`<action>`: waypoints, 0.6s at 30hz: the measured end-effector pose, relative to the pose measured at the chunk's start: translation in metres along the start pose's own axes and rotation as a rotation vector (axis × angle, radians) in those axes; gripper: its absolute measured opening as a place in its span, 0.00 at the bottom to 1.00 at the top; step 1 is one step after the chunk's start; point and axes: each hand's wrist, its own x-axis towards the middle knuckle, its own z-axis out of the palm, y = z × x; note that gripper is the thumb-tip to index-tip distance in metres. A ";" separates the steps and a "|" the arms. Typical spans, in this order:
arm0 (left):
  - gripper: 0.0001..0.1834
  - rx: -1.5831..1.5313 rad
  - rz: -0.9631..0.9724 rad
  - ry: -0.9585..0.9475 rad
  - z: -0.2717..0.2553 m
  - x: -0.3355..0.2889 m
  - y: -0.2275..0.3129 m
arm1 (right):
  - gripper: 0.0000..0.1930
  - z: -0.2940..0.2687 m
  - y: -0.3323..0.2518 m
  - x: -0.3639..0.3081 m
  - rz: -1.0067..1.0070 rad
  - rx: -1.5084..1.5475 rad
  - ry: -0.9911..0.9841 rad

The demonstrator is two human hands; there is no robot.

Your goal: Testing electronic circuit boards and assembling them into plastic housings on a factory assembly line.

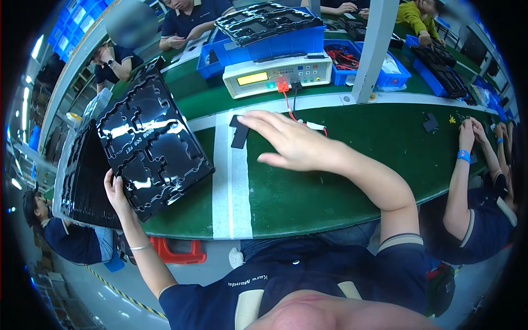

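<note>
My left hand (116, 192) grips the near left edge of a shiny black moulded plastic tray (147, 140). The tray is tilted up, with a stack of similar black trays (82, 176) beside it at the left. My right hand (286, 140) stretches out palm down over the green table, its fingers together and thumb apart, with nothing seen in it. Its fingertips overlap the edge of a small flat black L-shaped piece (238, 136) lying on the white strip. From this view I cannot tell whether they touch it.
Ahead stands a beige tester (278, 74) with a lit display and red and black leads. Behind it, a blue bin (269, 45) bears another black tray. A white post (375, 52) rises at right of centre. Co-workers' hands (472, 130) are at the right; another dark piece (430, 122) lies near them.
</note>
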 end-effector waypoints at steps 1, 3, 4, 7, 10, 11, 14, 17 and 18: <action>0.22 -0.093 0.017 -0.009 0.016 -0.007 0.007 | 0.37 0.005 -0.005 -0.001 0.072 0.065 0.036; 0.26 -0.181 0.050 -0.094 0.050 -0.021 0.024 | 0.40 0.000 -0.016 0.000 0.218 0.256 -0.038; 0.27 -0.208 0.060 -0.131 0.076 -0.027 0.029 | 0.40 -0.003 -0.017 -0.004 0.347 0.514 0.015; 0.30 -0.290 0.027 -0.342 0.151 -0.052 0.050 | 0.41 -0.027 -0.028 -0.020 0.604 0.891 0.214; 0.32 -0.374 0.014 -0.779 0.183 -0.077 0.047 | 0.35 -0.060 -0.032 -0.068 0.785 1.087 0.467; 0.32 -0.483 0.006 -0.975 0.190 -0.085 0.048 | 0.34 -0.074 -0.037 -0.084 0.796 0.977 0.573; 0.25 -0.633 0.052 -1.529 0.234 -0.099 0.054 | 0.34 -0.115 -0.056 -0.163 0.921 0.627 0.820; 0.13 -0.482 0.187 -1.708 0.255 -0.104 0.040 | 0.33 -0.150 -0.084 -0.228 0.999 0.467 0.868; 0.10 -0.393 0.219 -1.676 0.260 -0.105 0.030 | 0.33 -0.158 -0.087 -0.244 1.016 0.455 0.877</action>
